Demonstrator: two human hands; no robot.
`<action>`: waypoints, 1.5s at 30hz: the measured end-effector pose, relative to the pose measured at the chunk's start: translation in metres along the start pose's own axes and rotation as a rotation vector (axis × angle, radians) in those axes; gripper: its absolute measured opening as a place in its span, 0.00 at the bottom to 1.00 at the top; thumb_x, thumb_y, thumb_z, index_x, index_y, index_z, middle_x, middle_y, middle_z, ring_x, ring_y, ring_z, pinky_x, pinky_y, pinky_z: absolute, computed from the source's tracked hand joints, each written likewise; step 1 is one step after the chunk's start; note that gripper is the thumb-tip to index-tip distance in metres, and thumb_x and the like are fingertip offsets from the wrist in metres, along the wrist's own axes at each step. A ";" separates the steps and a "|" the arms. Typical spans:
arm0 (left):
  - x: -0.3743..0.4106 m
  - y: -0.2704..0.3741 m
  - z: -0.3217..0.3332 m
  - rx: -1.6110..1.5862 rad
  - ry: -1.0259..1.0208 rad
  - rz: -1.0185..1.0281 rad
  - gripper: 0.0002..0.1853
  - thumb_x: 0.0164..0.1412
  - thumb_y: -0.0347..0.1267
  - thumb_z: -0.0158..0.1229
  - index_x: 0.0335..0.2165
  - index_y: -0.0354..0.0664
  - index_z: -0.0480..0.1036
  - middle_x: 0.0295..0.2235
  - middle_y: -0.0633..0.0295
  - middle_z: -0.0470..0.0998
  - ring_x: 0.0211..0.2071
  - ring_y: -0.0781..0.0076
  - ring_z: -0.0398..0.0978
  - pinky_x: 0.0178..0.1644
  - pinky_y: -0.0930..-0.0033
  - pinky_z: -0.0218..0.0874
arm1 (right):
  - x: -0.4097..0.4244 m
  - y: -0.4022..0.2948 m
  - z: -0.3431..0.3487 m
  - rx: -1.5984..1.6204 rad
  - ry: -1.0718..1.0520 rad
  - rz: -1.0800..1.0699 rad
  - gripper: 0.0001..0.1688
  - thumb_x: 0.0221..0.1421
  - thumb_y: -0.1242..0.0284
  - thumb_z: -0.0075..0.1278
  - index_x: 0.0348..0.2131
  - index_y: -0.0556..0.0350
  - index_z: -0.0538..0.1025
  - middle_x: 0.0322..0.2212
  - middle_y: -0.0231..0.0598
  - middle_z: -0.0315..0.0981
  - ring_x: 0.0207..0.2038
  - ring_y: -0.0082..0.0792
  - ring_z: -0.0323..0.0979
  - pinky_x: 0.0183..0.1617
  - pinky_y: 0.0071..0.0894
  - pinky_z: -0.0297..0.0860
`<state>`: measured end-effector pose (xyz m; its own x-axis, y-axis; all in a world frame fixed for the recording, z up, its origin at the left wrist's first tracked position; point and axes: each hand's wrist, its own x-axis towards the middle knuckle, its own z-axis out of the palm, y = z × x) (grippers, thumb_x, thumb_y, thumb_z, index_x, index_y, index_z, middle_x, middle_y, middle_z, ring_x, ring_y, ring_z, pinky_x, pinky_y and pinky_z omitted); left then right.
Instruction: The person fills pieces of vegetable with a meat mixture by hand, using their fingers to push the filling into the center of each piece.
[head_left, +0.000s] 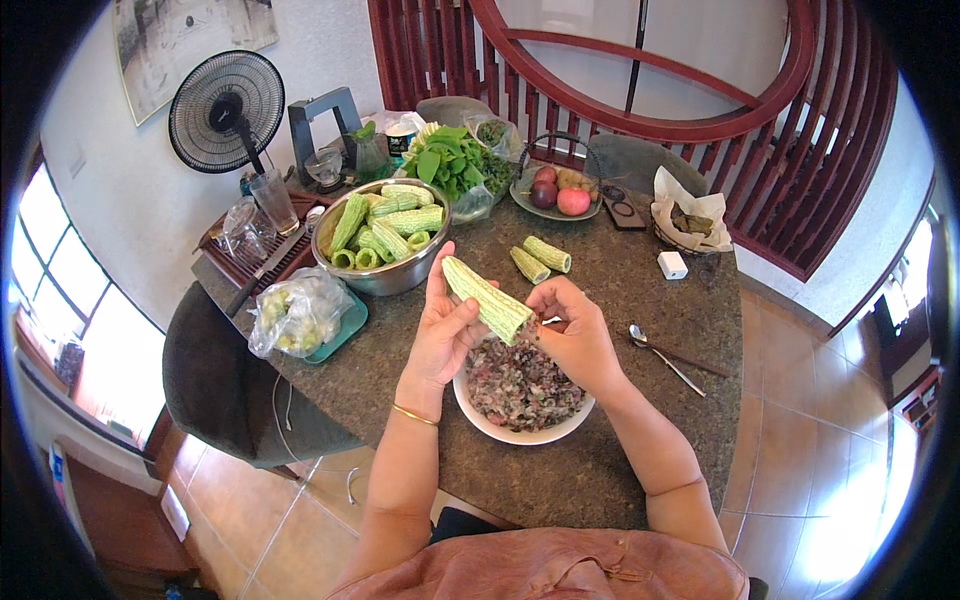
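My left hand (448, 330) grips a pale green bitter melon piece (484, 296), tilted with its lower end toward the right. At that end are the fingers of my right hand (574, 330), pinched around a bit of minced filling at the opening. Right below both hands stands a white bowl (517, 437) of minced filling (521, 390), dark and pinkish with pale bits. Beyond the hands, two bitter melon pieces (540, 259) lie on the table, filling showing at their ends. A steel bowl (390, 281) at the left holds several hollow bitter melon pieces (390, 225).
A spoon and chopsticks (675, 364) lie at the right. Left are a knife (266, 271), a plastic bag (300, 311) on a green board (352, 330) and a tea tray with glassware. Leafy greens (450, 161), a fruit plate (555, 214) and a lined basket (690, 214) stand farther back.
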<state>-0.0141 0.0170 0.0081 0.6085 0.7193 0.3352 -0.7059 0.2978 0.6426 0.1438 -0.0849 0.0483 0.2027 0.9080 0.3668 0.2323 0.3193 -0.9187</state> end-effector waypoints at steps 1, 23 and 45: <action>0.000 0.000 0.001 0.016 0.003 0.020 0.41 0.58 0.23 0.54 0.62 0.61 0.41 0.46 0.51 0.71 0.45 0.61 0.73 0.45 0.58 0.71 | 0.000 0.003 0.001 -0.017 0.008 0.004 0.13 0.45 0.84 0.53 0.33 0.57 0.69 0.28 0.28 0.66 0.31 0.19 0.66 0.35 0.19 0.67; 0.003 -0.017 -0.037 -0.388 0.139 -0.086 0.30 0.62 0.24 0.47 0.59 0.57 0.52 0.47 0.61 0.71 0.46 0.66 0.73 0.45 0.64 0.72 | 0.001 -0.004 0.012 0.013 0.067 -0.044 0.12 0.49 0.84 0.48 0.36 0.58 0.68 0.33 0.38 0.67 0.35 0.28 0.71 0.38 0.26 0.68; -0.001 -0.008 -0.007 -0.041 0.140 0.071 0.37 0.58 0.21 0.51 0.60 0.62 0.48 0.49 0.56 0.67 0.49 0.63 0.69 0.54 0.59 0.64 | -0.013 -0.009 0.013 -0.691 -0.143 -0.267 0.10 0.58 0.64 0.44 0.34 0.51 0.70 0.17 0.45 0.70 0.23 0.50 0.71 0.26 0.48 0.64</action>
<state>-0.0114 0.0182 -0.0018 0.5024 0.8189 0.2775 -0.7610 0.2665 0.5915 0.1263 -0.0963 0.0495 -0.0587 0.8649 0.4985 0.8097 0.3333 -0.4830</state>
